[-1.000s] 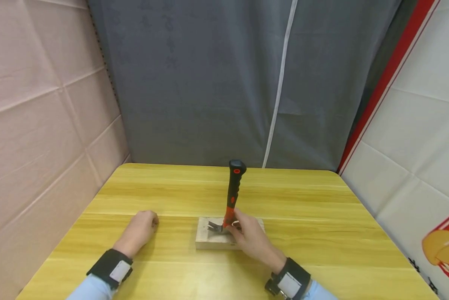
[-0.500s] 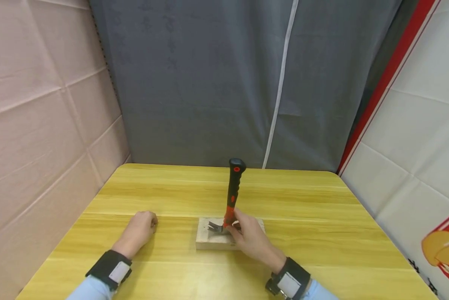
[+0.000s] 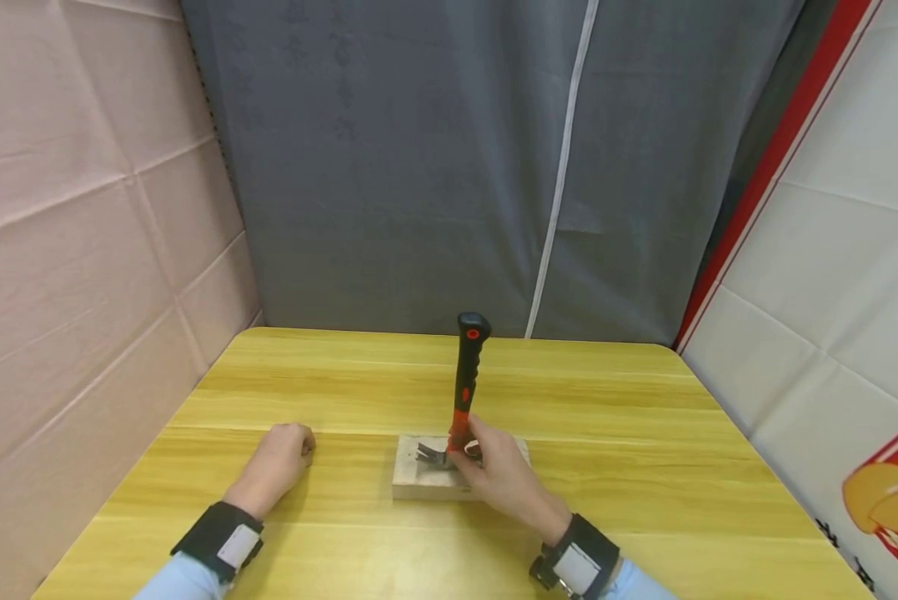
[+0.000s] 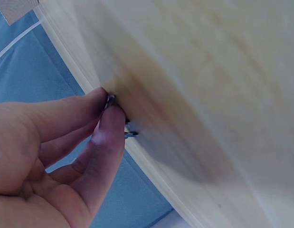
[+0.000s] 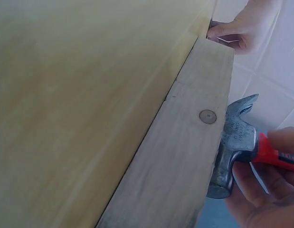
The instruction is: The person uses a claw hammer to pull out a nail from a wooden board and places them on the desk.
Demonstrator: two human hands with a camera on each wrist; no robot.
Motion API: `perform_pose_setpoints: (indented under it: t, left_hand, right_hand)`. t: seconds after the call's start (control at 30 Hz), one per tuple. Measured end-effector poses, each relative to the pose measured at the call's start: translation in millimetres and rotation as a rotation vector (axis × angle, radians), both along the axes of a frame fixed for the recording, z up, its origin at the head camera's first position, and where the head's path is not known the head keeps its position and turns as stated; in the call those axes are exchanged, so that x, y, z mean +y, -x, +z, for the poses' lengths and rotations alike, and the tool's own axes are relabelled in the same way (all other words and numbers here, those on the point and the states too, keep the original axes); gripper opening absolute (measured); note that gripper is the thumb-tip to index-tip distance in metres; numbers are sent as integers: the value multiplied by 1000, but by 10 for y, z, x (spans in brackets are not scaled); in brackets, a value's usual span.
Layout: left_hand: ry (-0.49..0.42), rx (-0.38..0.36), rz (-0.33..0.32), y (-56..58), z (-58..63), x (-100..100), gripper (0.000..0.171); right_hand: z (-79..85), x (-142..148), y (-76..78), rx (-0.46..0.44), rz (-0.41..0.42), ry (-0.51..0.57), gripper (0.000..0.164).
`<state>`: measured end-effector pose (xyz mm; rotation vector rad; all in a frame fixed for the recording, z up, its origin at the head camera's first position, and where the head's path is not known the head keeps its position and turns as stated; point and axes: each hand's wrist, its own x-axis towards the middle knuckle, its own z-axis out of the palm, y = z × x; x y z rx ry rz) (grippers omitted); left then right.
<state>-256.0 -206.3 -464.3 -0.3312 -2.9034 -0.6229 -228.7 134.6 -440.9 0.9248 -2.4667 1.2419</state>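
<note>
A claw hammer point(image 3: 467, 375) with a black and red handle stands upright on its head on a pale wooden block point(image 3: 411, 479). My right hand point(image 3: 504, 475) grips it low, thumb and fingers at the red neck just above the steel head point(image 5: 239, 135). To the left, my left hand point(image 3: 276, 462) rests on the table, well apart from the block. In the left wrist view, its thumb and forefinger pinch a small shiny metal piece point(image 4: 110, 101). Another thin metal piece point(image 4: 131, 135) shows beside the fingertips; I cannot tell their exact kind.
The wood-grain table point(image 3: 606, 417) extends around both hands. A round mark point(image 5: 208, 116) shows on the block's face. Behind the table hangs a grey curtain point(image 3: 403, 167), with a pale cloth wall point(image 3: 81, 208) on the left and a white one point(image 3: 839, 275) on the right.
</note>
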Motion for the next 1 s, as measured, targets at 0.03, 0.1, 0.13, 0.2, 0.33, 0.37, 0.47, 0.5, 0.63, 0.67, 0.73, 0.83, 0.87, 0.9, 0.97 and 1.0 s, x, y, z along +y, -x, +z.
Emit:
perform_pose_setpoints:
  t: [0.03, 0.1, 0.13, 0.2, 0.33, 0.37, 0.47, 0.5, 0.63, 0.67, 0.73, 0.83, 0.87, 0.9, 0.97, 1.0]
  left_hand:
    - [1, 6, -2, 1, -5, -3, 10]
    - [-1, 12, -4, 5, -12, -7, 9]
    - [-2, 12, -5, 7, -14, -9, 9]
    - [-4, 10, -5, 12, -20, -13, 8]
    - [-2, -3, 3, 19, -18, -10, 7]
    - [-1, -6, 4, 19, -15, -9, 7]
    - [0, -13, 11, 12, 0, -8, 6]
    - [-2, -17, 13, 8, 6, -9, 6]
    - [-21, -35, 27, -3, 23, -14, 7]
    - [-24, -41, 32, -6, 25, -15, 8]
    - [-31, -43, 42, -8, 28, -16, 9]
    - [-37, -21, 57, -17, 31, -16, 12]
    - [-37, -6, 59, -19, 31, -14, 15]
    - [-31, 14, 59, -22, 33, -10, 18]
    - [-24, 50, 57, -36, 44, 5, 23]
    - [-20, 67, 55, -40, 50, 16, 24]
  right_hand:
    - [1, -4, 0, 2, -2, 1, 24]
    - [8, -14, -2, 3, -11, 4, 22]
    - [11, -20, -3, 3, -18, 2, 21]
    - [24, -33, -9, 3, -26, -1, 19]
    - [38, -60, -15, 10, -37, -7, 17]
    - [42, -64, -16, 3, -33, -1, 17]
    - [35, -69, -11, -4, -26, 4, 16]
    - [37, -69, -11, -7, -24, 6, 16]
    - [31, -67, -10, 1, -23, 14, 14]
    - [31, -67, -12, 2, -25, 19, 14]
    - [27, -68, -15, 14, -31, 28, 14]
    - [29, -72, -27, 44, -47, 35, 14]
    - [30, -73, -33, 60, -54, 33, 14]
    - [29, -75, -37, 74, -57, 33, 15]
    - [28, -78, -45, 98, -59, 32, 17]
    - [28, -80, -49, 106, -59, 29, 17]
